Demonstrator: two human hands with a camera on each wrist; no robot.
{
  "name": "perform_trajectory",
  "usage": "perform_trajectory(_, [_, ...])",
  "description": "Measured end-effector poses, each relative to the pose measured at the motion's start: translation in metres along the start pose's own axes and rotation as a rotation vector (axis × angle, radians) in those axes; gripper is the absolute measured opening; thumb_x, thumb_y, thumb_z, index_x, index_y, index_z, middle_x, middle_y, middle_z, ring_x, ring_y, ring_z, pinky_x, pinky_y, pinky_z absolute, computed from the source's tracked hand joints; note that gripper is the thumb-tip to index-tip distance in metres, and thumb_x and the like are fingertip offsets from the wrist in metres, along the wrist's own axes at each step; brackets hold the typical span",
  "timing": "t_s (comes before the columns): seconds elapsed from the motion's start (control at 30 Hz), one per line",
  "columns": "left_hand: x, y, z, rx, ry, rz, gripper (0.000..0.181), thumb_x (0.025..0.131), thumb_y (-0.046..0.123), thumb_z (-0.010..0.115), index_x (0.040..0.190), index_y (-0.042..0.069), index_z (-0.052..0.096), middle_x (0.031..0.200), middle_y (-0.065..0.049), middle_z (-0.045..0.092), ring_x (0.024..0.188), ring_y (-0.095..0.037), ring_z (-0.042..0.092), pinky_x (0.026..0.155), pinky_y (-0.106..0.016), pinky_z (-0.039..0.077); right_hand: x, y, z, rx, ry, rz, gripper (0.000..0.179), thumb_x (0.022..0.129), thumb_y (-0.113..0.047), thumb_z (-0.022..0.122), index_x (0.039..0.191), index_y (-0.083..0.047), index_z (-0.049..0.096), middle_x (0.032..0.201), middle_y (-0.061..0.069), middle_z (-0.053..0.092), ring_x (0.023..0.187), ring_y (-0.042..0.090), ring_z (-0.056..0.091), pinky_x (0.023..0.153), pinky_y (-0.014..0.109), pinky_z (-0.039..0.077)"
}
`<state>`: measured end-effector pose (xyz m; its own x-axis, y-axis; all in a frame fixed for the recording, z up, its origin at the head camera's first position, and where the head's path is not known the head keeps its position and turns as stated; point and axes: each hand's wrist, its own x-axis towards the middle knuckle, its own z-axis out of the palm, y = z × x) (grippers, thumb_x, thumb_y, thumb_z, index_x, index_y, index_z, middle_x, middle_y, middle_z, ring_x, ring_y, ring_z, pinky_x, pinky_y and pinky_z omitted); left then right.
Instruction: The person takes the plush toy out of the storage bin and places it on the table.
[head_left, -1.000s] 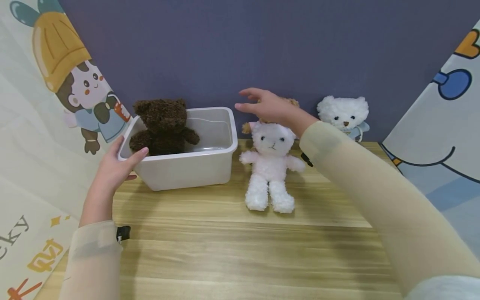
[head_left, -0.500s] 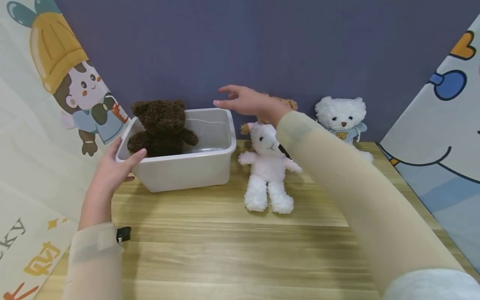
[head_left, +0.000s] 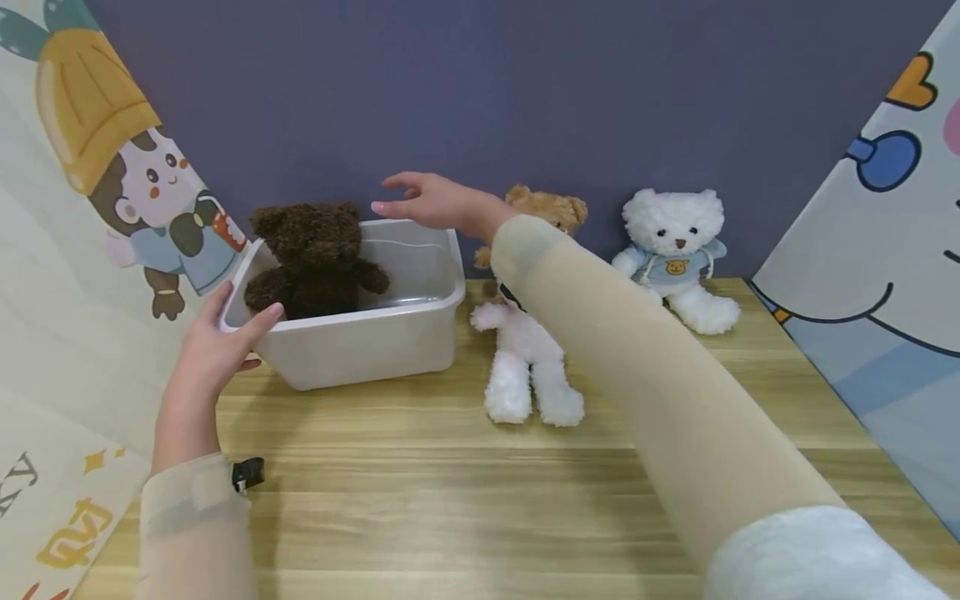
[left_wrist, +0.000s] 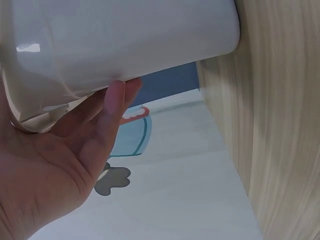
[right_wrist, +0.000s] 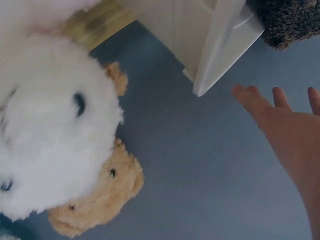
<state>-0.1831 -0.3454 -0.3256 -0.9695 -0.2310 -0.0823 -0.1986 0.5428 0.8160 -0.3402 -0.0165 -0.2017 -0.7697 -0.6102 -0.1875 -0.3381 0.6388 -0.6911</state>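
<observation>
A white plastic bin stands on the table at the left. Inside it a dark brown teddy bear sits upright at the left end, head above the rim. My left hand holds the bin's left end, thumb at the front rim; the left wrist view shows fingers bent against the bin's wall. Over the bin's back rim, right of the brown bear's head, hovers my right hand, fingers loosely extended and holding nothing. In the right wrist view, that hand is apart from the bin.
A pale pink and white plush leans in front of a tan teddy bear, both partly behind my right arm. Farther right sits a white teddy bear in a blue hoodie. A dark blue wall closes the back.
My right hand has moved left, from above the pink and white plush to over the bin, uncovering the white bear. The left hand stays at the bin; the view has shifted slightly.
</observation>
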Motion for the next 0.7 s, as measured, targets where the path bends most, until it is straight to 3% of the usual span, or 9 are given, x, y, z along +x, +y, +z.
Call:
perform_trajectory(0.2, [0.003,0.002,0.0,0.006,0.003,0.017,0.112,0.097,0.067,0.064,0.172,0.029,-0.009,0.177,-0.03,0.007,0.145,-0.056,0.042,0.067,-0.024,0.065,0.012,-0.009,0.006,0.076,-0.009,-0.009,0.073,0.105,-0.062,0.055,0.168,-0.04,0.027,0.178,-0.002,0.022,0.161,0.018,0.031,0.13,0.044,0.038])
perform_trajectory(0.43, [0.002,0.0,-0.001,0.002,0.006,0.004,0.114,0.096,0.067,0.065,0.172,0.026,-0.01,0.178,-0.026,0.004,0.149,-0.056,0.037,0.068,-0.026,0.066,0.03,-0.029,0.027,0.061,-0.029,0.011,0.072,0.105,-0.064,0.052,0.168,-0.042,0.027,0.178,-0.008,0.021,0.162,0.013,0.029,0.131,0.04,0.037])
perform_trajectory(0.7, [0.001,-0.002,0.0,-0.005,0.002,-0.003,0.115,0.096,0.068,0.065,0.172,0.027,-0.01,0.178,-0.026,0.005,0.145,-0.054,0.043,0.067,-0.024,0.065,0.048,-0.043,0.049,0.097,-0.028,0.082,0.067,0.106,-0.069,0.038,0.167,-0.049,0.021,0.177,-0.022,0.017,0.165,0.008,0.022,0.135,0.045,0.031])
